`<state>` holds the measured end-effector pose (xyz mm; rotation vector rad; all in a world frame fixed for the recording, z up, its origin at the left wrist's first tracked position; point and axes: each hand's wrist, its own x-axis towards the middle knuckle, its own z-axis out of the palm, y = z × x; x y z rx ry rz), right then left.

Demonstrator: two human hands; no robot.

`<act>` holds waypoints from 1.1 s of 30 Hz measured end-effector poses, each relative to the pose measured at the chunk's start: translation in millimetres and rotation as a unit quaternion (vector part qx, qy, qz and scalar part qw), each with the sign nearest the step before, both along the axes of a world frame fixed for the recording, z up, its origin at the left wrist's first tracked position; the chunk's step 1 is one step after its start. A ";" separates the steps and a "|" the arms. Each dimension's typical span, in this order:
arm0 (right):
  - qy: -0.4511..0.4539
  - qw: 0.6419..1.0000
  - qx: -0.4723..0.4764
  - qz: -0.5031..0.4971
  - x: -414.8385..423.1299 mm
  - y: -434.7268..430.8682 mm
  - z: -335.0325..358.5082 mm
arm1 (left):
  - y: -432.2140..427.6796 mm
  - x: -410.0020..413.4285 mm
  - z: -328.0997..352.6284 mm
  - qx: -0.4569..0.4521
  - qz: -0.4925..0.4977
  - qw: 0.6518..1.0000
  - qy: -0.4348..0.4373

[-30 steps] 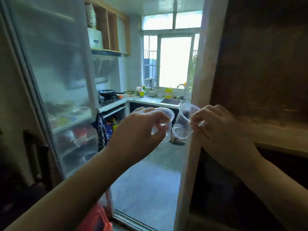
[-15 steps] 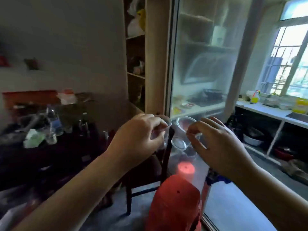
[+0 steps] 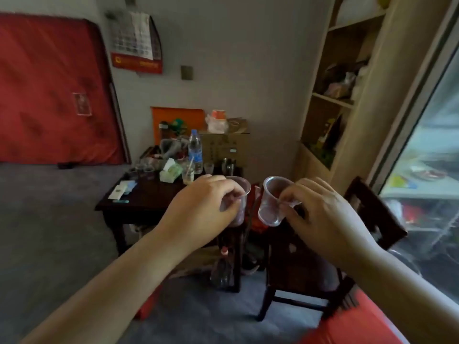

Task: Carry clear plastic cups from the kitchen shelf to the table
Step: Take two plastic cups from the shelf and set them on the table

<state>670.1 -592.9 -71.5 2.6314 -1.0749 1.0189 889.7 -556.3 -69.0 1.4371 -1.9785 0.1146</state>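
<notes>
My left hand (image 3: pixel 206 207) grips a clear plastic cup (image 3: pixel 239 194) by its side, held upright at chest height. My right hand (image 3: pixel 323 214) pinches a second clear plastic cup (image 3: pixel 269 202) by its rim, tilted with its mouth toward the left. Both cups hang in the air above the near right corner of a dark wooden table (image 3: pixel 149 197). The table stands against the far wall and carries several small clear cups (image 3: pixel 141 170), a water bottle (image 3: pixel 195 151) and a tissue pack (image 3: pixel 171 171).
A dark wooden chair (image 3: pixel 323 256) stands right of the table, below my right hand. A glass sliding door (image 3: pixel 427 170) fills the right edge, with open shelves (image 3: pixel 335 95) beside it. A red mattress (image 3: pixel 49 90) leans on the left wall. Something red (image 3: pixel 352 326) sits at the bottom right.
My view has swung left from the kitchen doorway to the room with the table. Both hands keep their cups and are now nearer the table.
</notes>
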 end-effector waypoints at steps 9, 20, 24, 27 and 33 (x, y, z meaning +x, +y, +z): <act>-0.001 0.998 0.033 0.046 -0.9 -165.3 -15.9 | -161.6 1.7 -6.0 0.029 0.013 0.999 -0.011; 0.010 0.992 0.089 0.088 44.9 -331.6 -55.0 | -313.6 31.9 -49.2 0.086 0.033 0.995 0.024; 0.024 0.990 0.099 0.101 77.1 -375.4 -67.5 | -357.3 62.4 -62.1 0.095 0.038 0.994 0.028; 0.031 0.989 0.109 0.094 102.9 -408.6 -75.9 | -395.9 88.5 -72.7 0.103 0.031 0.994 0.030; 0.050 0.990 0.116 0.068 161.7 -485.5 -88.9 | -482.5 147.1 -92.4 0.108 -0.005 0.994 0.031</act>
